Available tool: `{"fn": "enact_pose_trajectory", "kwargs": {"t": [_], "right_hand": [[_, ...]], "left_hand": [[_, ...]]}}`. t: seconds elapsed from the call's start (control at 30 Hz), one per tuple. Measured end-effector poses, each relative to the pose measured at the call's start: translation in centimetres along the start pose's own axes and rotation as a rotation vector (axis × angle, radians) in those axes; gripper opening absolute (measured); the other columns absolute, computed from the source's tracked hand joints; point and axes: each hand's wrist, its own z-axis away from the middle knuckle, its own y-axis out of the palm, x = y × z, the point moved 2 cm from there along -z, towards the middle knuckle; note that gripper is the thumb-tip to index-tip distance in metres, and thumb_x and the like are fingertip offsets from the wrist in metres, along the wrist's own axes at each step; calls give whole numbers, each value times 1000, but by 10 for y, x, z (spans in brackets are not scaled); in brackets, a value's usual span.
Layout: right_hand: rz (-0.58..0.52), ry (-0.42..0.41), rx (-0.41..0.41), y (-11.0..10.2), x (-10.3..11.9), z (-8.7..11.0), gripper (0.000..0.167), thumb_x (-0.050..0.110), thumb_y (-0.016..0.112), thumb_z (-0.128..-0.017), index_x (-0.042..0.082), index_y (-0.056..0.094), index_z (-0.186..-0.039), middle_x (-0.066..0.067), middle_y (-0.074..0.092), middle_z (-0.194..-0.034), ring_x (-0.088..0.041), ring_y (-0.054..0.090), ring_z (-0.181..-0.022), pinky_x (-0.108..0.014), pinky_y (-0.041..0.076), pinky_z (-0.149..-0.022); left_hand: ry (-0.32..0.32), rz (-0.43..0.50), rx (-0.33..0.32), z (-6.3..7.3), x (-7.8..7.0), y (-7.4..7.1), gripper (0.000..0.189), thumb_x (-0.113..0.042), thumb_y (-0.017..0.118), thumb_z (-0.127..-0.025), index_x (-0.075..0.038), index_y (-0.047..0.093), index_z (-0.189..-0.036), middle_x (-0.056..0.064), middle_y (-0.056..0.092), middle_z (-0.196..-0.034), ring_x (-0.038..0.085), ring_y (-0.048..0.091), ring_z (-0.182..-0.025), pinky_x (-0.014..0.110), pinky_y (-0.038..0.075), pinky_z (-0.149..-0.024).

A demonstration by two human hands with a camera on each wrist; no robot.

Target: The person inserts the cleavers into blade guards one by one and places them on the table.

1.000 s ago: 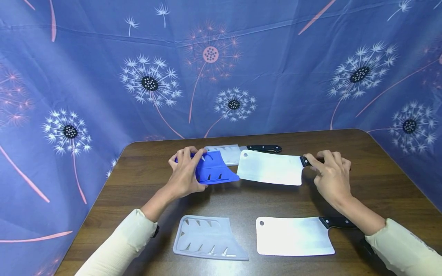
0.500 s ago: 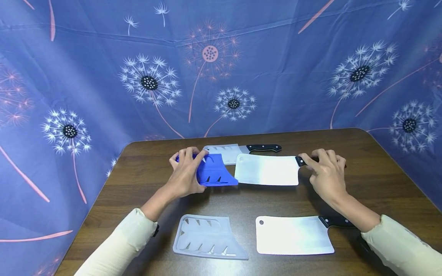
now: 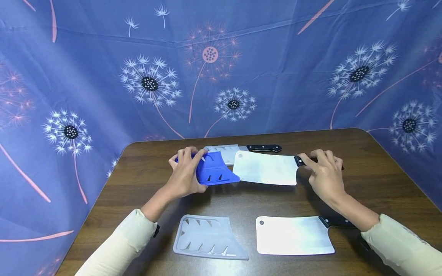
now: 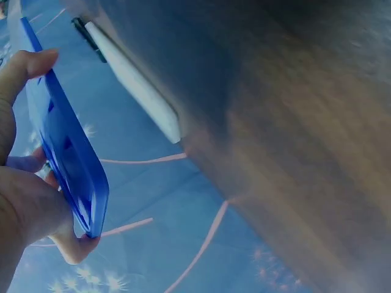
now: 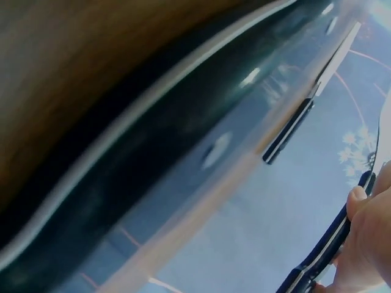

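Observation:
My left hand (image 3: 186, 174) grips a blue slotted blade cover (image 3: 215, 168), thumb below and fingers over its top edge; the left wrist view shows the blue cover (image 4: 73, 152) edge-on. In my right hand (image 3: 326, 174) is the black handle (image 3: 299, 161) of a cleaver, whose broad blade (image 3: 266, 168) points left. The blade's left end meets or overlaps the cover's right opening; whether its tip is inside I cannot tell. In the right wrist view the fingers wrap the dark handle (image 5: 330, 244). Both things are held above the table.
Behind them lies a knife with a black handle (image 3: 264, 148) in a whitish cover (image 3: 228, 153). Nearer the front are a whitish slotted blade cover (image 3: 208, 237) and a second cleaver (image 3: 293, 235), its handle partly under the right forearm. A patterned blue cloth (image 3: 221, 76) hangs behind the wooden table (image 3: 138, 191).
My right hand has brought the cleaver slightly left, closer to the blue cover. The cover dipped a little and rose again in my left hand.

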Motion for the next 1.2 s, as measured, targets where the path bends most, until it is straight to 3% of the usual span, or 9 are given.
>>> {"fn": "enact_pose_trajectory", "kwargs": {"t": [0.23,0.67,0.93,1.2], "right_hand": [[-21,-24,1,2,9,-5,66,-26,51,-61,4,68,-117,-24,54,-106,-41,44,-96,-66,27,-85],[-5,-33,5,7,16,-9,65,-29,54,-60,3,69,-115,-21,55,-103,-39,44,-93,-66,30,-83],[13,-56,28,13,24,-12,65,-29,57,-59,3,69,-114,-20,55,-101,-38,45,-94,-65,31,-83],[-6,-52,18,20,31,-14,62,-28,55,-62,5,70,-112,-20,54,-100,-38,45,-94,-65,31,-84]], "left_hand": [[56,-3,17,-4,-10,3,103,-33,90,-45,-19,46,-137,14,40,-126,36,33,-114,68,15,-93],[22,6,36,-1,-11,1,106,-29,92,-43,-18,46,-138,14,40,-127,36,33,-115,67,13,-95],[61,-18,51,-2,-18,6,103,-29,90,-42,-17,48,-135,12,41,-125,35,34,-114,69,15,-93],[45,-19,37,-3,-22,6,102,-30,90,-41,-17,49,-134,11,41,-123,34,35,-112,68,16,-93]]}}
